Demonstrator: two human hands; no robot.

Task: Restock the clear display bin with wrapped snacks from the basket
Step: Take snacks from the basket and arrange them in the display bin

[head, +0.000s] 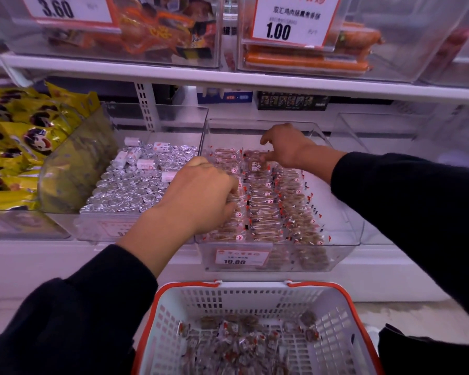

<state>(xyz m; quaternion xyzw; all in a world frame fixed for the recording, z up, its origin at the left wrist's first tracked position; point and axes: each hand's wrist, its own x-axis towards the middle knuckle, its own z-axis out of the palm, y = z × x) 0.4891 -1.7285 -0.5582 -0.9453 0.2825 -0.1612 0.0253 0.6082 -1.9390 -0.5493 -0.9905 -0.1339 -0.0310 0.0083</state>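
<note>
A price tag (241,257) on the clear display bin (344,234), below both hands, reads 10.80. Above them, shelf cards read 3.60 (57,8) and 1.00 (278,31).

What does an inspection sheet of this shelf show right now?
Surface: white shelf carrying clear bins.
Job's things: bin holds rows of snacks, its right strip bare; basket still holds loose snacks.
Clutter: foil sweets in the next bin; yellow packs at far left.
Hands: left hand curled on the snack rows; right hand pinches a snack at the back.
Cables: nothing seen.
Surroundings: upper shelf with sausages and price tags.
</note>
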